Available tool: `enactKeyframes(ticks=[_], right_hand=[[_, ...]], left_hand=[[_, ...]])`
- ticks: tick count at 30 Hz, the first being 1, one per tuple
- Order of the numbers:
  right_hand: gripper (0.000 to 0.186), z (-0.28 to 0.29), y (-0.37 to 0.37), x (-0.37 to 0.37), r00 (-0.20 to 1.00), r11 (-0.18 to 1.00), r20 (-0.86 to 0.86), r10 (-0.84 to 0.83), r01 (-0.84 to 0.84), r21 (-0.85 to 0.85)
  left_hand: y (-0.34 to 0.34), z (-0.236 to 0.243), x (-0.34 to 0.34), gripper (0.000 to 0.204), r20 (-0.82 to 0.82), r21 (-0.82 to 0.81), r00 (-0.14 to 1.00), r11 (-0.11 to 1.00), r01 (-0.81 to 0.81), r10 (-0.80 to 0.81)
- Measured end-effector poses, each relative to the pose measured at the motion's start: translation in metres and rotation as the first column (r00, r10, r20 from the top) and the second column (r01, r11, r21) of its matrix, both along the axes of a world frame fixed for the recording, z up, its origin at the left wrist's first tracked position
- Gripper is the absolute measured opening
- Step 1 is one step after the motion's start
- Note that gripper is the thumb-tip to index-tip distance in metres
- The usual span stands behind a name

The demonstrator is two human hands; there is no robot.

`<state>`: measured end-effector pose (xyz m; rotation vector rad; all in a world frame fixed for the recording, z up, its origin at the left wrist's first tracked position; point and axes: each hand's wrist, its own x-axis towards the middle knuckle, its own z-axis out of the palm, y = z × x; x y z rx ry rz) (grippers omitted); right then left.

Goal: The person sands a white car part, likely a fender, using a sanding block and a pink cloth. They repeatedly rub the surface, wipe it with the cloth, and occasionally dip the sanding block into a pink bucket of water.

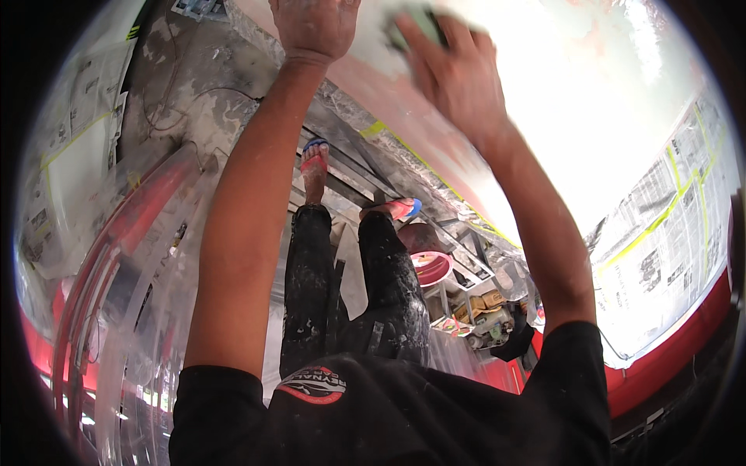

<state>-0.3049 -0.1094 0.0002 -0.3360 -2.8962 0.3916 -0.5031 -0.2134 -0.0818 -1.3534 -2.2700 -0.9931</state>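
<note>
My right hand (458,81), smeared by motion, is closed around a pale green sanding block (422,29) with a dark edge. The block lies against a large, pale vehicle panel (536,101) that has pinkish, sanded-looking patches. My left hand (317,29) reaches to the top edge of the picture, by the panel's left side. Its fingers are cut off there, so I cannot see what they touch. Yellow masking tape (423,165) runs along the panel's lower border.
I stand in flip-flops (402,208) on a metal frame or ladder (342,185). Below right are a pink basin (431,268) and a cluttered heap of tools (489,322). Newspaper masking (660,225) covers the right side. Clear plastic sheeting (148,311) hangs at left over red bodywork.
</note>
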Motion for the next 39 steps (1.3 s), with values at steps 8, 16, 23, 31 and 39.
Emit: enactKeyframes(ticks=[8,16,23,31,39], right_hand=[[0.040,0.000,0.022,-0.023,1.000,1.000,0.006,0.002,-0.002,-0.015],[0.050,-0.003,-0.013,0.048,0.998,0.997,0.018,0.065,-0.064,-0.034],[0.050,0.000,-0.022,0.017,0.997,0.999,0.074,0.031,-0.029,-0.026],[0.047,-0.006,-0.028,0.004,0.997,0.997,0.029,0.067,-0.068,0.045],[0.051,-0.003,-0.031,0.035,0.997,0.999,0.073,0.020,-0.022,0.026]], left_hand=[[0.010,0.014,0.006,0.034,0.037,0.015,0.999,1.000,0.025,-0.026],[0.003,0.011,0.002,0.036,0.039,0.012,0.998,0.999,0.038,-0.038],[-0.001,0.004,0.005,0.039,0.043,-0.020,0.999,1.000,0.015,-0.014],[0.009,0.006,0.000,0.041,0.077,0.018,0.994,0.997,0.071,-0.073],[0.004,-0.001,0.002,0.038,0.027,0.007,1.000,1.000,0.005,-0.006]])
